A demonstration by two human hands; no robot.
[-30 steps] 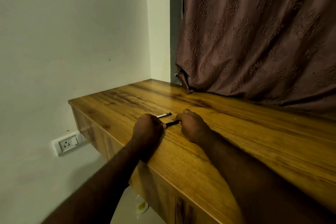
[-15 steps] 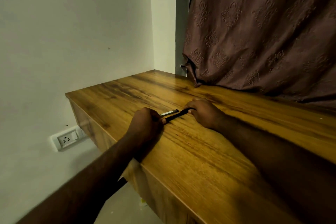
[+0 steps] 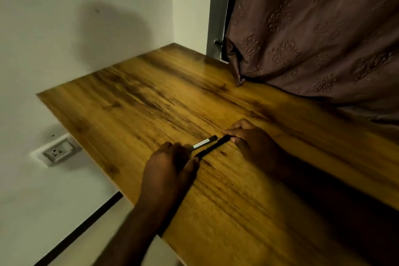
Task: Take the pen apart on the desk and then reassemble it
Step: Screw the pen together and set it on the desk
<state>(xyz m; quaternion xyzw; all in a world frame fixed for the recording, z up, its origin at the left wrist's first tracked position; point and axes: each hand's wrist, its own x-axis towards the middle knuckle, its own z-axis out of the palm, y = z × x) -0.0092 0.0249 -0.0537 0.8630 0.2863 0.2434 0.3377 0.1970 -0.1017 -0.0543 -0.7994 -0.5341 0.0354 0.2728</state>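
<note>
A slim black pen (image 3: 213,147) lies slanted just above the wooden desk (image 3: 248,211), stretched between both hands. My left hand (image 3: 170,170) grips its near end with curled fingers. My right hand (image 3: 252,140) pinches its far end between thumb and fingertips. Beside it, a second pen with a pale labelled barrel and black tip (image 3: 204,142) lies on the desk, its near end hidden behind my left hand. Whether the left fingers touch this second pen cannot be made out.
A brown patterned curtain (image 3: 313,34) hangs over the desk's far right side. The desk's left edge (image 3: 86,153) runs diagonally, with a wall socket (image 3: 58,152) on the white wall below it. Floor shows at the lower left.
My hands have drawn farther apart along the black pen, so more of it shows between them. The camera has tilted down and nearer to the desk.
</note>
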